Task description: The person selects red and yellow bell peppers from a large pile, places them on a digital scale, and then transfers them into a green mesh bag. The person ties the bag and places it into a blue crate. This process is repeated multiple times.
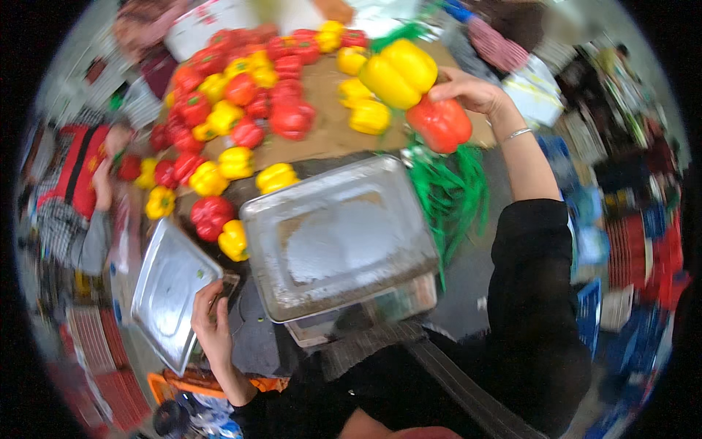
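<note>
My right hand [471,90], at the upper right, grips a large red bell pepper [441,125] with its thumb on top; a large yellow bell pepper [399,73] touches it on the left, and I cannot tell if the hand holds that too. Lower left, my left hand [211,315] is at the edge of a tilted metal tray [170,291], fingers curled; its grip is partly hidden. Between my arms lies a rectangular metal tray [340,238] on a stack. Green plastic ties [452,192] lie to its right. Many red and yellow peppers [225,118] cover cardboard beyond.
At the left a person in a red apron [82,170] handles a red pepper [129,167]. Another person's striped sleeve [499,44] is at the top right. An orange crate [159,387] stands below the tilted tray. Stacked red crates [628,252] stand far right.
</note>
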Demonstrator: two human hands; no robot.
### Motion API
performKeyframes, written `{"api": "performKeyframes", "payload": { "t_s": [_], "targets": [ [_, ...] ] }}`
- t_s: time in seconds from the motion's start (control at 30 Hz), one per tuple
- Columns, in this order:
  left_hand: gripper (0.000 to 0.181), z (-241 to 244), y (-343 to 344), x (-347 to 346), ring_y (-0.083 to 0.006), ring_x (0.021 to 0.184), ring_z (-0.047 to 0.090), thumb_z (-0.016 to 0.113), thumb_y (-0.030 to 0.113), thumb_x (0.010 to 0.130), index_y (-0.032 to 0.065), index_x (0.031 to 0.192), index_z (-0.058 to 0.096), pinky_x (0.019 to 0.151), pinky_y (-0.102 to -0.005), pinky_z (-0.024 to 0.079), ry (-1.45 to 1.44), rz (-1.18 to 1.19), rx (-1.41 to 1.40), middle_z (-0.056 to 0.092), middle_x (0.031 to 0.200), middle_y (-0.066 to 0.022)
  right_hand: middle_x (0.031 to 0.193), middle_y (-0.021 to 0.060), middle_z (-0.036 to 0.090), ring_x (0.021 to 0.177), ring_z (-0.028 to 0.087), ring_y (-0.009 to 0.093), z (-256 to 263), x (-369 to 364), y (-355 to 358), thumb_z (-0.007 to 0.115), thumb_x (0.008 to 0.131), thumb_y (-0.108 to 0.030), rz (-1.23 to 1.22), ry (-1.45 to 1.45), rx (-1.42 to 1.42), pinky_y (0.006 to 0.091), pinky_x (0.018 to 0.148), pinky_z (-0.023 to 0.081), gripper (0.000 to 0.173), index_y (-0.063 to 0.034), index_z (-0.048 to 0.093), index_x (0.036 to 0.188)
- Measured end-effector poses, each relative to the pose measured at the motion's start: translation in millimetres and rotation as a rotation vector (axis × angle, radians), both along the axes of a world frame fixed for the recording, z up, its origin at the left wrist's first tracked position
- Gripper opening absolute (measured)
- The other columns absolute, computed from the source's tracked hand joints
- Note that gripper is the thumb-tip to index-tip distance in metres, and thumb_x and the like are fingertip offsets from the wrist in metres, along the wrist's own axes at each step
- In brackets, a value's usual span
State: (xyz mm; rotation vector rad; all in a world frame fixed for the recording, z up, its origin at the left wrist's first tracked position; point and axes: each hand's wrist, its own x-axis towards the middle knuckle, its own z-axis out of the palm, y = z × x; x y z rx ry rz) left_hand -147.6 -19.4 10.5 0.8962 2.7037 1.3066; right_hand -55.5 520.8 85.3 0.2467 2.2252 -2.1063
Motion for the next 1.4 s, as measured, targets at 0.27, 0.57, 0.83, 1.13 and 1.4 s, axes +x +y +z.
{"api": "performKeyframes", "payload": {
  "t_s": [0.27,0.57,0.83,1.13,1.4],
  "targets": [
    [0.026,-9,28,18,-0.0212,0.098,0.058,0.052,0.008,0.090,-0.0023,0.113,0.058,0.089,-0.0326,0.043,0.002,-0.250,-0.031,0.060,0.106,-0.0125,0.129,0.0235,0.046,0.109,0.054,0.039,-45,417,-134,0.056,0.073,-0.069,-0.698,0.601,-0.705,0.0567,0.085,0.047,0.093,-0.0062,0.032,0.138],
    [0.027,28,92,35,-0.0217,0.104,0.056,0.048,0.005,0.091,-0.0036,0.115,0.056,0.094,-0.0332,0.040,0.134,-0.596,-0.160,0.059,0.112,-0.0130,0.106,0.0119,0.062,0.094,0.061,0.026,-187,624,-245,0.062,0.083,-0.040,-1.876,0.491,-0.727,0.0438,0.084,0.050,0.050,-0.0063,0.050,0.119],
    [0.023,42,50,48,-0.0190,0.100,0.057,0.053,0.008,0.090,-0.0014,0.110,0.060,0.092,-0.0304,0.042,0.162,-0.419,-0.161,0.062,0.106,-0.0090,0.118,0.0124,0.056,0.099,0.059,0.025,-333,575,-188,0.067,0.081,-0.028,-2.077,-0.234,0.000,0.0400,0.084,0.050,0.052,-0.0037,0.050,0.123],
    [0.021,50,-8,28,-0.0293,0.088,0.062,0.060,0.005,0.081,0.0039,0.102,0.063,0.077,-0.0344,0.048,0.229,-0.176,-0.179,0.063,0.094,-0.0128,0.120,0.0125,0.055,0.101,0.057,0.025,-332,640,-142,0.064,0.082,-0.027,-1.951,-0.678,0.477,0.0398,0.086,0.049,0.049,-0.0025,0.051,0.122],
    [0.033,-3,27,-126,-0.0319,0.091,0.062,0.064,0.029,0.078,0.0106,0.104,0.061,0.079,-0.0419,0.049,0.342,0.134,-0.804,0.064,0.095,-0.0145,0.122,0.0125,0.054,0.104,0.056,0.025,-165,614,-46,0.062,0.084,-0.026,-2.112,-0.060,0.921,0.0396,0.087,0.048,0.046,-0.0014,0.052,0.121]
  ]
}}
